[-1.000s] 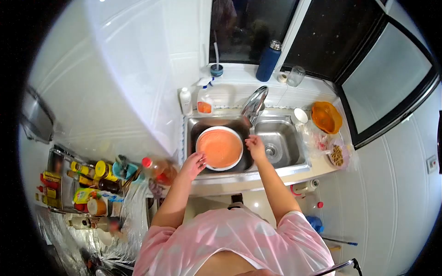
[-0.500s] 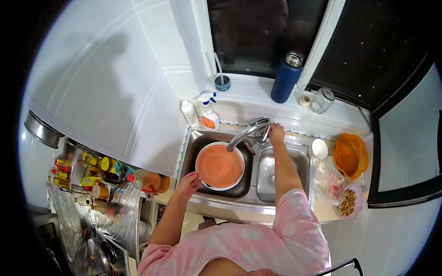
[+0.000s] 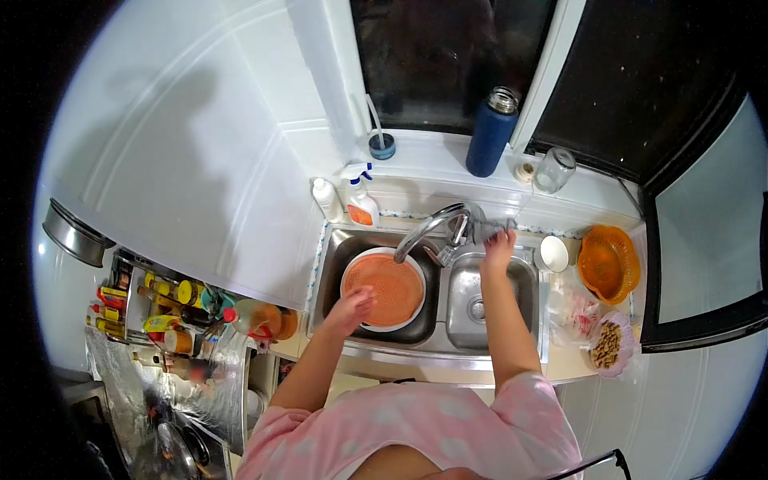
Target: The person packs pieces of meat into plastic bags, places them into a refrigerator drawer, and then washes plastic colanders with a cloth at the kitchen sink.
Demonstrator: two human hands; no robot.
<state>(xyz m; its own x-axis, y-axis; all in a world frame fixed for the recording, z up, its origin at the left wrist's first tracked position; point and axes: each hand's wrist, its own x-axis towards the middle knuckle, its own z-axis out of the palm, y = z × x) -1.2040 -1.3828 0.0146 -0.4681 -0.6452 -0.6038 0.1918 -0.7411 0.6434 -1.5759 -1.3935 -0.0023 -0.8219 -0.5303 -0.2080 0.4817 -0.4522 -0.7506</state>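
An orange strainer basket [image 3: 388, 280] sits inside a white basin [image 3: 419, 308] in the left bowl of the steel sink. My left hand [image 3: 350, 310] hovers over the basin's near left rim, holding nothing, with its fingers loosely extended. Beside the tap, my right hand [image 3: 499, 246] is closed on a grey cloth [image 3: 483, 230], which is a little blurred. The chrome faucet [image 3: 428, 228] arches over the left bowl, its spout end above the basket's upper right edge. Below my right hand is the smaller sink bowl [image 3: 472, 292].
To the right are a white cup [image 3: 552, 254], an orange basket [image 3: 608, 264], a plastic bag [image 3: 574, 312] and a bowl of peanuts [image 3: 610, 346]. A spray bottle [image 3: 362, 204] and a white bottle [image 3: 327, 200] stand behind the sink. A blue flask [image 3: 492, 132] is on the sill.
My right hand has moved from behind the faucet handle to the right, bringing the grey cloth out. My left hand has shifted rightward and up, over the basin's rim.
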